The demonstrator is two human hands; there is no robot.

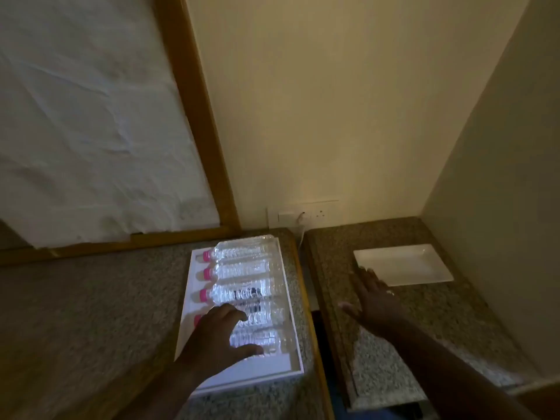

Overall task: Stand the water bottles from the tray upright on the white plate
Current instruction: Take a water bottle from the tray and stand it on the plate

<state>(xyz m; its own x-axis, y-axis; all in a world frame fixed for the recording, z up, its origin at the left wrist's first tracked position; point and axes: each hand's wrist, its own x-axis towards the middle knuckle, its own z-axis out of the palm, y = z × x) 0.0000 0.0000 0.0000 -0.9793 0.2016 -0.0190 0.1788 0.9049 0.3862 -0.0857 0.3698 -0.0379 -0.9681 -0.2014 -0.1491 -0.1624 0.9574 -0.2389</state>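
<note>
The left hand [219,334] was seen spread over the nearest bottles in the white tray [289,363], fingers curled and apart, nothing yet gripped. Whether the fingertips were actually touching plastic could not be told in the dim light. The water bottles [242,271] were laid on their sides, row behind row, long axes running left to right, pink caps [207,273] toward the left edge of the tray and bases toward the right. So the bottle under the left hand was crossed by the fingers, a good line, it was judged, for a wrap around the body.

The right hand [374,298] was held flat and open, empty, over the second granite table [424,313], its fingertips just beside the near left corner of the white plate [406,262]. The plate was bare; no bottle had been stood on it. A dark gap was seen between the two tables, with tray on the left and plate on the right.

The bottles looked clear, ribbed and thin-walled, likely to give under a squeeze. The plate was rectangular, smooth and glossy, with a low rim; the tables were speckled stone edged in wood.
</note>
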